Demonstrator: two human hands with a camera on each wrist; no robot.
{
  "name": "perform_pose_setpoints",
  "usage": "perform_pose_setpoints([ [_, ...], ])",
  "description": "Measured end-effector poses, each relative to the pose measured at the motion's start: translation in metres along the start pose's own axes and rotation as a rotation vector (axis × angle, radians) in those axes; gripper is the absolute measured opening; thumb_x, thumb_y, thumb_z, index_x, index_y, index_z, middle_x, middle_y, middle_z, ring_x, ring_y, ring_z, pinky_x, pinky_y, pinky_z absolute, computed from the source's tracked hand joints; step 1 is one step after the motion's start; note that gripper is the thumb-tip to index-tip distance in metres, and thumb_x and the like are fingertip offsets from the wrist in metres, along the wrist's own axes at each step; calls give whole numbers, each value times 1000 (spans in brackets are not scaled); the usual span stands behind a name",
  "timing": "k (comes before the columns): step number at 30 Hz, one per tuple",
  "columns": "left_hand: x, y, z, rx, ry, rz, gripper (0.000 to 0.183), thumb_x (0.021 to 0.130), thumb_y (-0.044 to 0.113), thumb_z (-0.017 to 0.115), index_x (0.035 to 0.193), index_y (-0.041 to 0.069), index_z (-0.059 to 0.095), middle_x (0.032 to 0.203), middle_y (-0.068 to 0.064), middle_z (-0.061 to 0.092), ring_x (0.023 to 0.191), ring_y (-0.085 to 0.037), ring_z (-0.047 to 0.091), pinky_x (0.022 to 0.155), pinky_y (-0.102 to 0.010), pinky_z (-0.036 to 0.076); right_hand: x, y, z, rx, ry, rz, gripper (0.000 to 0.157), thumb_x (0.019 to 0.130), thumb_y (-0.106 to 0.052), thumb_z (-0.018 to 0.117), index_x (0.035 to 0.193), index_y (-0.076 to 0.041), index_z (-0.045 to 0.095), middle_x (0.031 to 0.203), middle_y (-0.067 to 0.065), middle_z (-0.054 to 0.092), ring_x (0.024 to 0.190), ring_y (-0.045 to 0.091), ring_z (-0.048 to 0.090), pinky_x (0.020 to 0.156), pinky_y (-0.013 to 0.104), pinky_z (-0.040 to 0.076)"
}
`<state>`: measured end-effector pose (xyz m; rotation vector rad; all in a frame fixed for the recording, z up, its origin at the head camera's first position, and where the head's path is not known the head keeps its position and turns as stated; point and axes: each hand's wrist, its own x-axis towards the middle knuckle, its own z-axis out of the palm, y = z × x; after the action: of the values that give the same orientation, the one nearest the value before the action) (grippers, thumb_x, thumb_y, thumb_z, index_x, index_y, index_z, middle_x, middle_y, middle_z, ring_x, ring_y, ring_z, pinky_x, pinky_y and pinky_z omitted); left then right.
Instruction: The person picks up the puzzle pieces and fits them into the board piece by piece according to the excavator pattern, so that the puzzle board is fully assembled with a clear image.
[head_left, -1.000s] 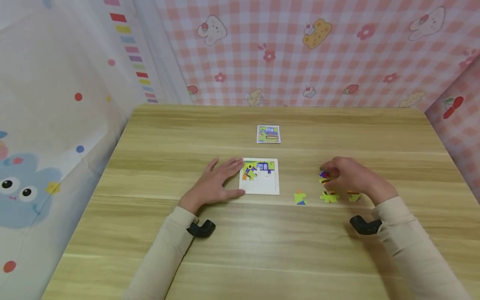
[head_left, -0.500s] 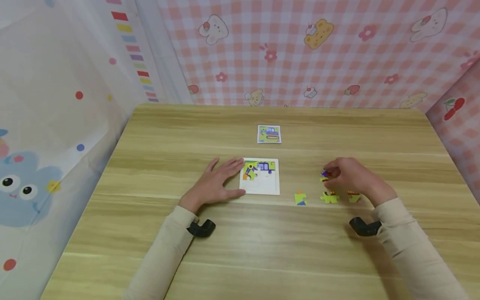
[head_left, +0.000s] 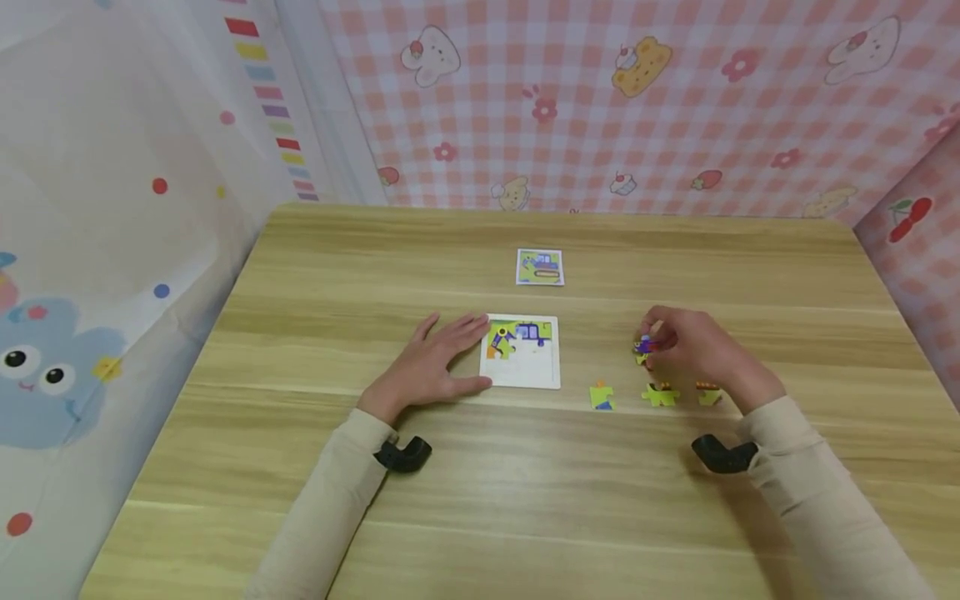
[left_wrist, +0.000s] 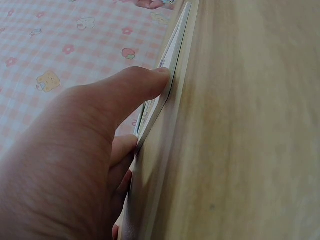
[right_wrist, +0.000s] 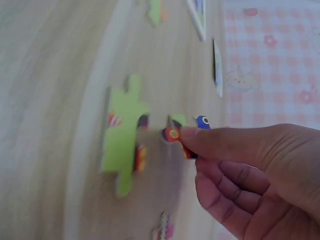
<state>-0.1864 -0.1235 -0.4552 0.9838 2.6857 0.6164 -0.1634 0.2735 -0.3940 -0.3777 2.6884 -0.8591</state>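
Observation:
A white square puzzle board (head_left: 522, 372) lies mid-table, its top part filled with green and purple pieces. My left hand (head_left: 435, 362) lies flat on the table, fingers straight, thumb and fingertips against the board's left edge (left_wrist: 167, 85). My right hand (head_left: 693, 350) pinches a small purple, red and green puzzle piece (head_left: 645, 347) between thumb and fingers, just above the table; the right wrist view shows the same piece (right_wrist: 182, 135) under my thumb. Three loose green pieces (head_left: 601, 397) (head_left: 660, 394) (head_left: 707, 393) lie in a row in front of that hand.
A small picture card (head_left: 539, 267) lies farther back on the wooden table (head_left: 525, 500). Pink checked sheets wall in the back and right, a pale cartoon sheet the left. Black mounts sit at both wrists.
My right hand has lifted slightly and shifted a little left and away with the pinched piece. The left hand and board have stayed put.

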Motion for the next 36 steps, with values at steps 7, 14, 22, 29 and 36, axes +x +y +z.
perform_pose_setpoints([
  [7,0,-1,0,17,-6,0,92,92,67,58,165,20,28,170,4,23,158,-19,17,127,-50,-5,17,-30,5,99,101,-70,13,95,-4,74,108,-4,70,90,9,75,81,22,69,72,31,55],
  [14,0,-2,2,18,-8,0,92,92,68,58,165,21,27,170,4,22,158,-19,17,127,-50,-5,44,-58,28,297,128,-32,18,95,-6,73,112,1,74,95,16,78,81,24,74,68,23,54],
  [22,1,-3,2,21,-9,-8,92,92,69,57,165,22,26,170,5,21,158,-18,17,127,-49,-7,64,-79,65,405,58,102,15,96,-13,75,103,0,77,93,10,79,81,22,72,72,31,59],
  [29,1,-1,0,17,-14,-9,92,93,68,57,165,21,25,171,5,21,158,-18,16,127,-48,-7,69,-86,81,417,62,115,14,96,-11,75,100,2,78,89,12,78,73,18,72,67,28,59],
  [36,-1,-2,0,3,-5,-5,92,93,67,58,165,21,27,170,4,23,158,-17,17,127,-48,-6,73,-91,90,381,87,90,11,94,-7,76,95,3,78,86,11,77,68,15,70,65,26,59],
])
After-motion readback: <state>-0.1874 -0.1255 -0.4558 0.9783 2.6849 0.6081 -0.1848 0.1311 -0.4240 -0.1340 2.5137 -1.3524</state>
